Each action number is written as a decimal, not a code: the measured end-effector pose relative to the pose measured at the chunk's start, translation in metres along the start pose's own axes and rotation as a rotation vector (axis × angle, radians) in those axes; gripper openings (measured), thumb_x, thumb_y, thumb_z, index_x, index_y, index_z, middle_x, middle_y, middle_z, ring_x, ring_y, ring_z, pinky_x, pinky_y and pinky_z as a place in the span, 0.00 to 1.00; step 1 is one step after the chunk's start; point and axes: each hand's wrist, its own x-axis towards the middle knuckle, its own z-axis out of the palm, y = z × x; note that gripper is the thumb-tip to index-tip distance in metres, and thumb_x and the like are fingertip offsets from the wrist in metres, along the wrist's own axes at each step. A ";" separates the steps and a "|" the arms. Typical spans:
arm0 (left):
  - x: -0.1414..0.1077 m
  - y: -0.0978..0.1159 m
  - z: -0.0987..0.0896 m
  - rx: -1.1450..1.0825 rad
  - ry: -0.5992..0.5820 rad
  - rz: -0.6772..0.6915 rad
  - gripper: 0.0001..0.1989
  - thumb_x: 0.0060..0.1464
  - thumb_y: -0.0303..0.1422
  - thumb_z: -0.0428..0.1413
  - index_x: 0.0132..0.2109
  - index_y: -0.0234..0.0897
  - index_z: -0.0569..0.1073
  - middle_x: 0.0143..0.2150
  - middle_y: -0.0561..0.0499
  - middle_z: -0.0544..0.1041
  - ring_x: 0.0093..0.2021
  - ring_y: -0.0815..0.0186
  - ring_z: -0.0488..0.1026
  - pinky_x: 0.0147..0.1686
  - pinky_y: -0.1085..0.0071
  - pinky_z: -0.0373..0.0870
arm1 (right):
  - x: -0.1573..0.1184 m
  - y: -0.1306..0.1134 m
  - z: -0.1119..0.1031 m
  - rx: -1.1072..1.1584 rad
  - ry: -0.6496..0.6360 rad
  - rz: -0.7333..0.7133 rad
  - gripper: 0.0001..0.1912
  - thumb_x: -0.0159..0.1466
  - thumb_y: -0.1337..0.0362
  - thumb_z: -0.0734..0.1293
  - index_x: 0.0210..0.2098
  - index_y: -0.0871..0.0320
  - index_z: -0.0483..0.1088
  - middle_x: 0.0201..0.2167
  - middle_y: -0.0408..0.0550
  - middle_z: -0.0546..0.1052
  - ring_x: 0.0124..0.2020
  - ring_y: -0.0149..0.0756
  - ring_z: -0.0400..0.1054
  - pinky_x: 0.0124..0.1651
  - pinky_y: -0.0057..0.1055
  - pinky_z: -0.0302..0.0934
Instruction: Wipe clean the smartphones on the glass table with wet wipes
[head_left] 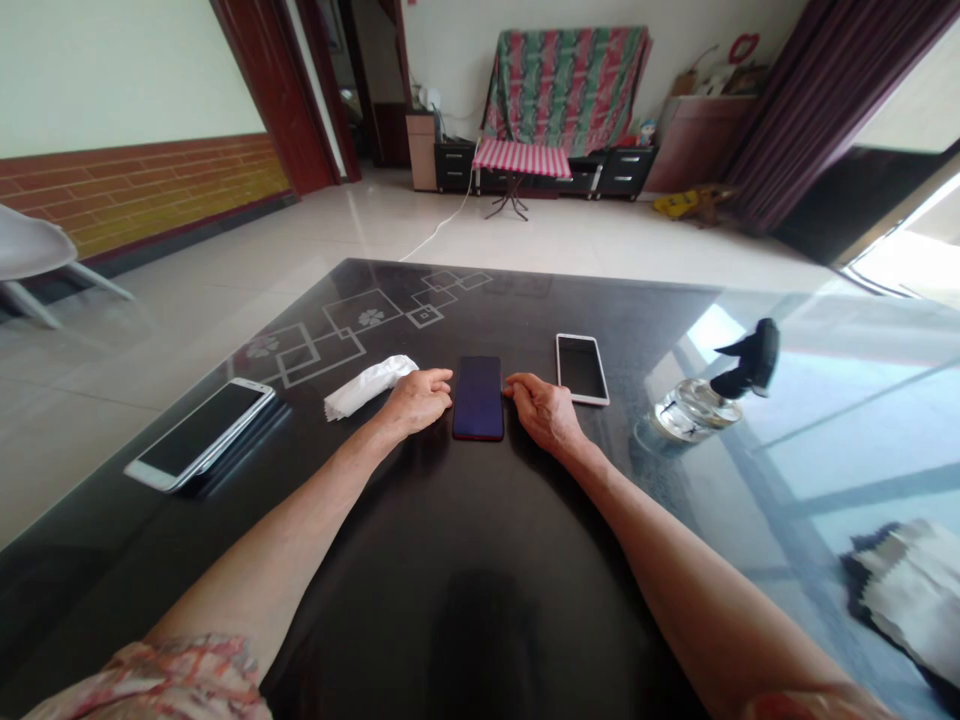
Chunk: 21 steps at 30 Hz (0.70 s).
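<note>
A smartphone [478,398] with a dark blue screen and a reddish edge lies flat on the black table, between my two hands. My left hand [421,402] rests at its left side, open, with loosely stretched fingers pointing at the phone's edge. On the other side my right hand [549,412] is open and empty, its fingers loosely bent close to the right edge. Whether any fingertip touches the phone is hard to tell. A crumpled white tissue [367,388] lies behind my left wrist. Just beyond my right hand is a white-framed phone [582,368] with a dark screen.
A large white phone [202,432] lies at the left, propped on something thin. To the right stands a clear spray bottle [694,408] with a black nozzle. A pale cloth [915,590] sits at the lower right. Beyond the glossy table [517,300] is a striped stool [521,158].
</note>
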 end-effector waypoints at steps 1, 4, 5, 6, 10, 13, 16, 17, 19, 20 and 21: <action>0.000 -0.001 0.001 0.026 0.003 0.017 0.29 0.45 0.23 0.54 0.57 0.33 0.72 0.52 0.40 0.77 0.45 0.58 0.78 0.39 0.68 0.76 | 0.000 0.000 0.001 0.006 -0.007 0.006 0.13 0.65 0.65 0.60 0.40 0.56 0.76 0.33 0.47 0.82 0.34 0.37 0.77 0.40 0.29 0.67; -0.005 0.001 0.004 0.001 -0.011 0.047 0.28 0.44 0.24 0.53 0.55 0.34 0.74 0.51 0.42 0.78 0.45 0.60 0.78 0.40 0.69 0.75 | 0.001 0.003 0.003 0.091 -0.032 0.053 0.14 0.63 0.67 0.59 0.39 0.56 0.76 0.35 0.47 0.82 0.37 0.38 0.77 0.43 0.32 0.68; -0.007 0.003 0.004 -0.025 -0.017 0.035 0.28 0.44 0.24 0.53 0.56 0.34 0.74 0.52 0.42 0.77 0.46 0.60 0.78 0.40 0.70 0.75 | 0.001 0.004 0.003 0.136 -0.040 0.079 0.14 0.62 0.68 0.59 0.39 0.56 0.76 0.35 0.47 0.82 0.37 0.38 0.77 0.43 0.33 0.69; -0.009 0.006 0.005 -0.052 -0.023 0.012 0.29 0.44 0.24 0.53 0.57 0.33 0.72 0.53 0.41 0.77 0.46 0.60 0.77 0.39 0.71 0.75 | 0.002 0.005 0.004 0.187 -0.047 0.109 0.15 0.61 0.68 0.58 0.38 0.56 0.76 0.35 0.46 0.82 0.36 0.37 0.77 0.43 0.33 0.70; -0.014 0.014 0.005 -0.138 -0.019 -0.067 0.33 0.44 0.24 0.52 0.60 0.30 0.68 0.55 0.39 0.75 0.46 0.62 0.77 0.38 0.73 0.74 | 0.005 0.007 0.006 0.434 -0.078 0.235 0.14 0.59 0.66 0.59 0.37 0.57 0.75 0.38 0.47 0.81 0.36 0.35 0.76 0.37 0.29 0.70; -0.015 0.015 0.006 -0.177 -0.008 -0.073 0.34 0.44 0.23 0.52 0.61 0.28 0.66 0.55 0.38 0.74 0.46 0.62 0.77 0.39 0.73 0.74 | 0.005 0.003 0.006 0.569 -0.097 0.349 0.14 0.57 0.63 0.60 0.39 0.57 0.74 0.41 0.48 0.80 0.40 0.37 0.76 0.28 0.24 0.67; -0.015 0.015 0.007 -0.183 -0.003 -0.072 0.33 0.44 0.23 0.52 0.61 0.27 0.67 0.55 0.38 0.74 0.47 0.62 0.77 0.41 0.73 0.74 | 0.004 -0.001 0.006 0.650 -0.101 0.417 0.15 0.54 0.64 0.62 0.40 0.57 0.72 0.42 0.48 0.79 0.38 0.36 0.75 0.27 0.23 0.65; -0.015 0.015 0.007 -0.184 -0.001 -0.073 0.33 0.44 0.23 0.52 0.61 0.27 0.67 0.55 0.38 0.74 0.47 0.62 0.77 0.41 0.73 0.74 | 0.003 -0.002 0.005 0.684 -0.097 0.422 0.15 0.54 0.64 0.63 0.41 0.57 0.72 0.44 0.48 0.79 0.37 0.35 0.75 0.27 0.23 0.66; -0.015 0.015 0.007 -0.193 0.000 -0.081 0.32 0.45 0.23 0.53 0.60 0.27 0.68 0.55 0.38 0.75 0.47 0.62 0.77 0.41 0.73 0.74 | 0.002 -0.004 0.004 0.769 -0.104 0.428 0.16 0.53 0.63 0.64 0.42 0.56 0.71 0.47 0.48 0.77 0.36 0.32 0.74 0.30 0.24 0.67; -0.014 0.015 0.007 -0.199 0.001 -0.087 0.31 0.45 0.23 0.53 0.60 0.28 0.68 0.55 0.38 0.75 0.46 0.62 0.77 0.41 0.73 0.74 | 0.002 -0.004 0.004 0.815 -0.109 0.436 0.17 0.53 0.63 0.66 0.42 0.56 0.71 0.48 0.48 0.77 0.36 0.32 0.74 0.31 0.25 0.67; -0.014 0.014 0.007 -0.204 0.002 -0.093 0.31 0.45 0.23 0.53 0.59 0.28 0.68 0.55 0.38 0.75 0.46 0.62 0.77 0.41 0.73 0.74 | 0.001 -0.005 0.004 0.858 -0.111 0.448 0.17 0.52 0.62 0.67 0.42 0.56 0.71 0.48 0.48 0.76 0.36 0.31 0.74 0.32 0.25 0.68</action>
